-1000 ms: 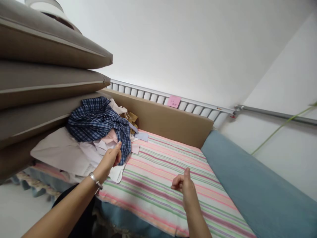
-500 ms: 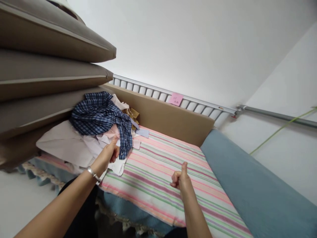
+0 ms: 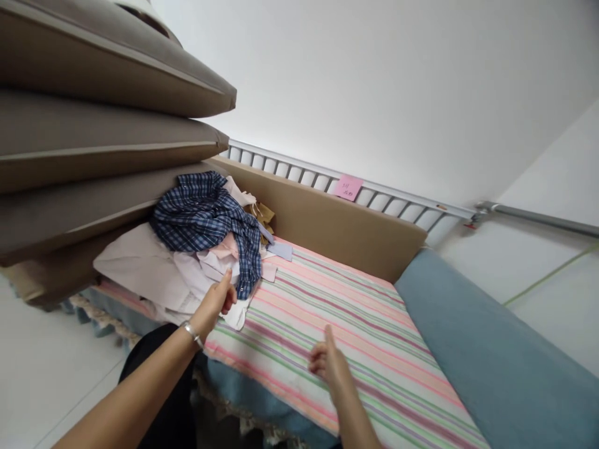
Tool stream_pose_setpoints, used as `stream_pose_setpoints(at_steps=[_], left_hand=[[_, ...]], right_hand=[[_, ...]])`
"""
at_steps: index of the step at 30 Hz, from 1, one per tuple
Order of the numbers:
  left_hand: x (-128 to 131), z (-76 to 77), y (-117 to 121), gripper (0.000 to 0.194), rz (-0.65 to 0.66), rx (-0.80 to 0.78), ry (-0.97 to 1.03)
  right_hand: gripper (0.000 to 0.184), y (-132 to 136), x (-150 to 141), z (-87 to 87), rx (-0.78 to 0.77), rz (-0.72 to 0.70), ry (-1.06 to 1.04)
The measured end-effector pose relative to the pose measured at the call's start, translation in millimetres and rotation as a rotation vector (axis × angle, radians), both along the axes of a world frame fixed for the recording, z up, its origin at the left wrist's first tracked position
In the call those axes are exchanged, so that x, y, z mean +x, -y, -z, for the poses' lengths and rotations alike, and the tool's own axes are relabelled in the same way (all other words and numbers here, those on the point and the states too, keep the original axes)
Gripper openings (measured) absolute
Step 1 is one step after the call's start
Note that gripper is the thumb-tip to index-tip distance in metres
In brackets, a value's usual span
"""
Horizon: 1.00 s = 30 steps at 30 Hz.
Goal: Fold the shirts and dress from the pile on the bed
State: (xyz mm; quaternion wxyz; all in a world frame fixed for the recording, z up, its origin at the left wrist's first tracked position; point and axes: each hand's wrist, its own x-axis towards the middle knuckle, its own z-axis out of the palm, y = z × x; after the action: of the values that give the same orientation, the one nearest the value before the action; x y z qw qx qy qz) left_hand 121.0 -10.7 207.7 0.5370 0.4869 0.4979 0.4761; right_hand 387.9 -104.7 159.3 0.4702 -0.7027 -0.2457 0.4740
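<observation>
Both hands are held in front of the body, above the bed, and neither is seen to hold anything. The left hand [image 3: 216,300] has the thumb raised and away from the curled fingers; it is before the heap of clothes, but I cannot tell if it touches the cloth. The right hand [image 3: 327,360] has the same form, with the thumb apart from the bent fingers, over the cotton-looking sheet with pink, green and white stripes [image 3: 290,324].

The dark-blue plaid shirt of thin woven cloth [image 3: 201,218] lies crumpled on top of the heap, beside the stacked grey-brown cushions with pale piping [image 3: 199,134]. In my judgement, for handling this heap well, it is better to pinch one garment by its edge and to loosen it slowly, because the layers look tangled; the second hand can support the hanging part.

Under the shirt are a soft pale-pink cloth [image 3: 228,245] and a wide, smooth, whitish cloth [image 3: 140,259] with a rounded edge. Behind, a mustard-brown wrinkled cloth [image 3: 265,215] looks stiffer. The long blue-grey padded board [image 3: 449,330] appears firm and flat.
</observation>
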Motion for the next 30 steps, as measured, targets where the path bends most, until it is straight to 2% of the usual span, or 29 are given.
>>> stream_pose_setpoints(at_steps=[2, 4, 6, 9, 12, 16, 18, 24, 30], left_hand=[[14.6, -5.0, 10.6, 0.069, 0.043, 0.069, 0.111], [30.7, -12.5, 23.1, 0.063, 0.09, 0.145, 0.194], [44.9, -19.2, 35.7, 0.059, 0.123, 0.205, 0.224], [59.3, -24.4, 51.2, 0.056, 0.162, 0.264, 0.247], [66.9, -25.6, 59.0, 0.057, 0.243, 0.197, 0.403], [70.2, -27.4, 58.5, 0.054, 0.278, -0.073, 0.718], [70.2, -29.0, 57.5, 0.053, 0.278, -0.142, 0.785], [74.9, -33.5, 65.2, 0.055, 0.296, -0.036, 0.747], [82.3, -35.8, 73.8, 0.054, 0.333, -0.043, 0.76]], right_hand=[[0.063, 9.2, -42.9, 12.6, 0.03, -0.13, -0.096], [0.059, 21.1, -87.7, 18.8, 0.145, -0.293, -0.2], [0.059, 32.1, -123.6, 18.2, 0.273, -0.393, -0.339], [0.054, 42.3, -152.1, 8.7, 0.406, -0.454, -0.572], [0.047, 47.7, -159.2, -2.7, 0.454, -0.471, -0.725], [0.048, 54.1, -163.6, -13.6, 0.445, -0.502, -0.783], [0.049, 57.2, -167.0, -17.2, 0.443, -0.512, -0.804], [0.06, 68.4, -168.3, -20.9, 0.465, -0.521, -0.774], [0.067, 73.8, -165.8, -11.7, 0.513, -0.532, -0.718]])
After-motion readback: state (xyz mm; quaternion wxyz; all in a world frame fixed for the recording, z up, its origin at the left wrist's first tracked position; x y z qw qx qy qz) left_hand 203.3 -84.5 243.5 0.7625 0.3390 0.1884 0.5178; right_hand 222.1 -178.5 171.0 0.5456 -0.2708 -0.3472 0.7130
